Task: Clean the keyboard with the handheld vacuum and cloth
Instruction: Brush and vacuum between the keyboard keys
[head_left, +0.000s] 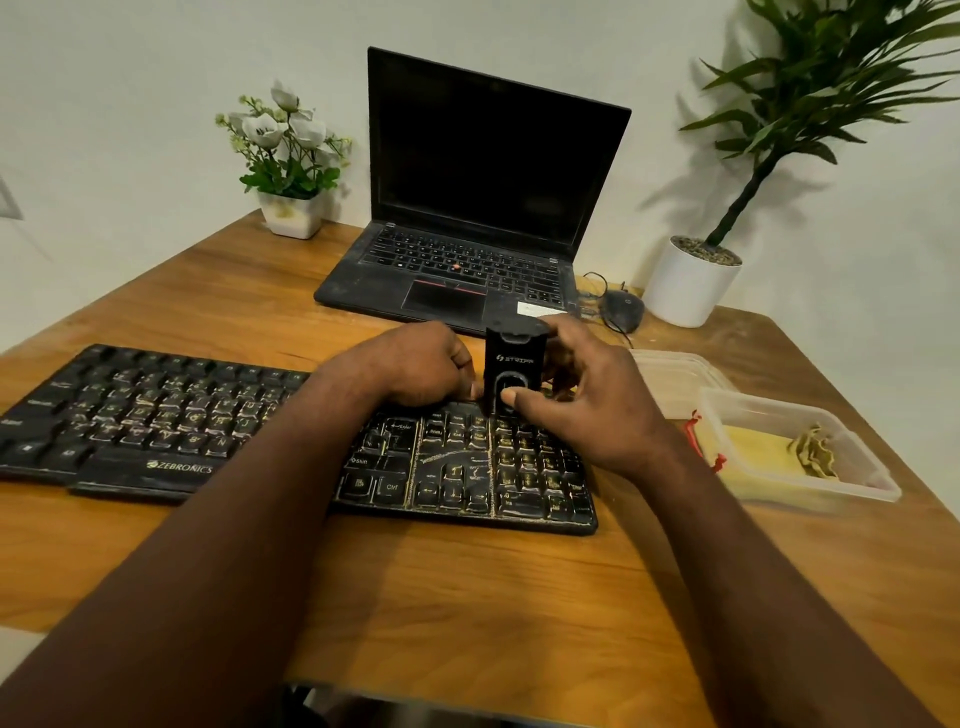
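A black keyboard lies across the worktop, running from its left edge toward the middle, its keys streaked with pale dust. At the back left corner stands a small white pot of flowers. The left hand rests on the keyboard's far edge with its fingers curled under; whether they grip anything cannot be seen. Behind it sits an open laptop with a dark screen. Just right of the left hand, the handheld vacuum stands upright on the keys above the number pad. The right hand grasps it, thumb on its front face and the other fingers wrapped behind. Near the back right are a mouse and a white plant pot. At the right edge, a clear tub holds a yellow cloth.
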